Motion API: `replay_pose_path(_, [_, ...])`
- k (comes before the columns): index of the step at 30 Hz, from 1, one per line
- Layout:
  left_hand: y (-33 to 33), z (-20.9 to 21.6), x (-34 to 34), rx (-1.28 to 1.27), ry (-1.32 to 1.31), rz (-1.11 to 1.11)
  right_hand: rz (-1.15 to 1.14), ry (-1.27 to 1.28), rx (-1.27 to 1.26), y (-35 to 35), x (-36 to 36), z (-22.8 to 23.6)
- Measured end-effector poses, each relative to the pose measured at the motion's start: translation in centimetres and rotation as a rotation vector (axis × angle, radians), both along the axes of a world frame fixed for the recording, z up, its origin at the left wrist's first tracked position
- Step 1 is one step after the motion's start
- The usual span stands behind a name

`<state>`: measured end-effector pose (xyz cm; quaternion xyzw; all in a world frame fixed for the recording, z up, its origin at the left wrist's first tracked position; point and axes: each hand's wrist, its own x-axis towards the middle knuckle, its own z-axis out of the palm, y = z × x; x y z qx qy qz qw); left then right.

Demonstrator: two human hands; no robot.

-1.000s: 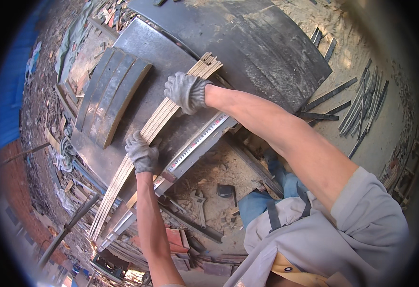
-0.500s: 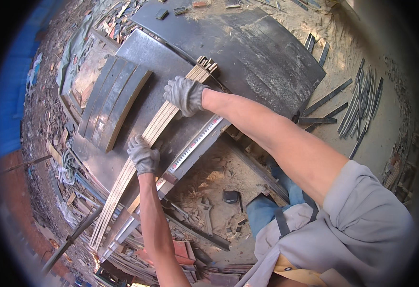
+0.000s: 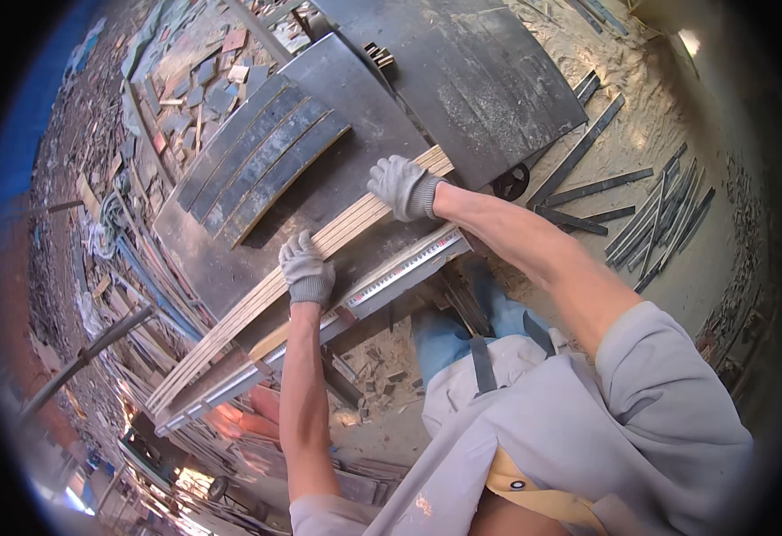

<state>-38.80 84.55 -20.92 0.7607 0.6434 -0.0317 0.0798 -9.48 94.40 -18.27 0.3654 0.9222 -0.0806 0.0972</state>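
Observation:
Both my hands wear grey knit gloves and press on one bundle of long, pale-edged plywood strips [image 3: 246,308], which lies slantwise across a dark metal table [image 3: 391,134]. My right hand [image 3: 404,188] grips it near its far right end, fingers curled over the strips. Farther down the bundle, toward its middle, my left hand [image 3: 306,268] is closed over it too. The strips' near left end reaches the table's lower left corner. Several short cut pieces [image 3: 378,55] stand together at the gap between the table's two plates, apart from the bundle.
A measuring scale [image 3: 404,271] runs along the near table rail. Dark, wide boards [image 3: 266,161] lie stacked beyond the bundle. Long dark strips [image 3: 663,214] lie on the floor at right. Scrap wood [image 3: 217,89] litters the ground at far left. A metal bar [image 3: 87,362] juts out at left.
The bundle and both hands have come nearer to me along the table, away from the short cut pieces, which now stand apart. My view has also shifted.

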Motion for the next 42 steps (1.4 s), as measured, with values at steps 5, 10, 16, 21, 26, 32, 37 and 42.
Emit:
replay_pose_path(5, [-22.8,3.6,6.6,0.516,-0.725,0.890,0.022,-0.045,0.016,-14.1,6.4,7.0])
replay_pose_path(10, [-33.7,5.4,15.1,0.632,-2.347,1.804,-0.003,-0.116,0.034,-26.0,18.7,18.1])
replay_pose_path(16, [-40.2,8.0,22.3,0.587,-3.126,1.007,-0.020,-0.069,0.067,-38.4,29.2,22.5])
replay_pose_path(21, [-48.2,10.8,27.0,0.570,-3.020,1.050,-0.098,0.109,0.023,-48.4,36.4,20.2])
replay_pose_path(26, [-56.0,15.9,24.1,0.630,-2.737,1.214,-0.107,0.425,0.024,-59.8,36.1,13.0])
replay_pose_path(32, [-65.6,25.5,13.8,0.711,-2.185,0.802,-0.196,0.344,-0.318,-71.8,20.7,8.1])
replay_pose_path(37, [-70.4,28.1,11.4,0.817,-1.976,0.746,-0.100,0.589,-0.457,-75.1,9.1,19.7])
replay_pose_path(42, [-72.6,25.3,18.3,0.993,-1.318,0.673,-0.049,1.388,-0.462,-69.8,5.6,35.6])
